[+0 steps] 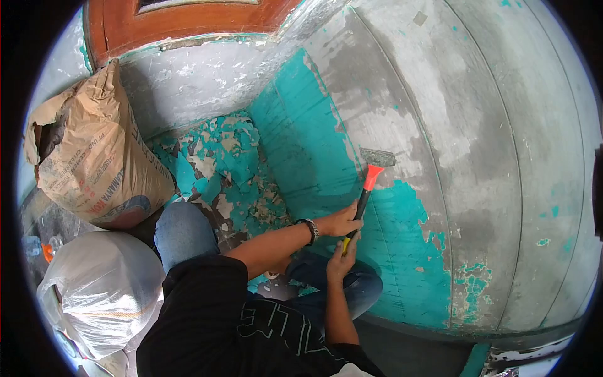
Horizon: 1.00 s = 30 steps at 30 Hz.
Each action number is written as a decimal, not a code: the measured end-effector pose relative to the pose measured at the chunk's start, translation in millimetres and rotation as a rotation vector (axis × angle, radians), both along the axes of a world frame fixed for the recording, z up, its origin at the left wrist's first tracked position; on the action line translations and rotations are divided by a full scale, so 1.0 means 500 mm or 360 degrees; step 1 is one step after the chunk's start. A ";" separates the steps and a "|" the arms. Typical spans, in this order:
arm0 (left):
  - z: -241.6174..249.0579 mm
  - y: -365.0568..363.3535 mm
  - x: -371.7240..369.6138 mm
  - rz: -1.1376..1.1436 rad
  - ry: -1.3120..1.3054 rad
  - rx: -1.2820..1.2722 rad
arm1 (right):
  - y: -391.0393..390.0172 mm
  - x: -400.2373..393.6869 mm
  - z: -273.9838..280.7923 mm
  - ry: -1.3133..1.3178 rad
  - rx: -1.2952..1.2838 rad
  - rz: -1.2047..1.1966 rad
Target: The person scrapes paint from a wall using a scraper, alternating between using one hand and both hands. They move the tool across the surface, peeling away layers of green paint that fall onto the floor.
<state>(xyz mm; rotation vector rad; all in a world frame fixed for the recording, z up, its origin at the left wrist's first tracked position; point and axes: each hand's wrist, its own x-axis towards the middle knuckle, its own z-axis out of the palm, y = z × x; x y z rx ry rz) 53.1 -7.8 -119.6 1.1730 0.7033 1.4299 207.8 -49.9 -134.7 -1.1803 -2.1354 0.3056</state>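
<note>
A scraper (364, 198) with a wide flat blade, a red collar and a black and yellow handle lies against the wall. Its blade touches the wall where green paint meets bare grey. My left hand (339, 221), with a watch on its wrist, is closed round the upper part of the handle. Lower down, at the yellow end, my right hand (341, 261) grips the same handle. Green paint (408, 245) remains around and below the blade, and grey wall (402, 94) shows above and to the right.
A brown paper sack (100, 151) stands at the left, with a white plastic sack (103, 283) below it. Peeled paint flakes (220, 157) cover the floor in the corner. A brown wooden frame (188, 25) is at the top. Bottles (44, 248) are at the far left.
</note>
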 end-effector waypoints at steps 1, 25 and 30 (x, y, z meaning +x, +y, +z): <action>0.001 0.000 0.000 0.0004 -0.0001 0.0002 | -0.007 -0.004 0.005 0.0069 -0.0194 -0.0050; 0.007 -0.015 0.022 -0.0203 -0.0591 0.0069 | -0.014 0.025 0.045 0.0237 -0.0544 0.0146; 0.027 -0.001 -0.042 -0.0233 -0.0608 0.0036 | 0.010 -0.033 0.036 0.0083 0.0101 0.0272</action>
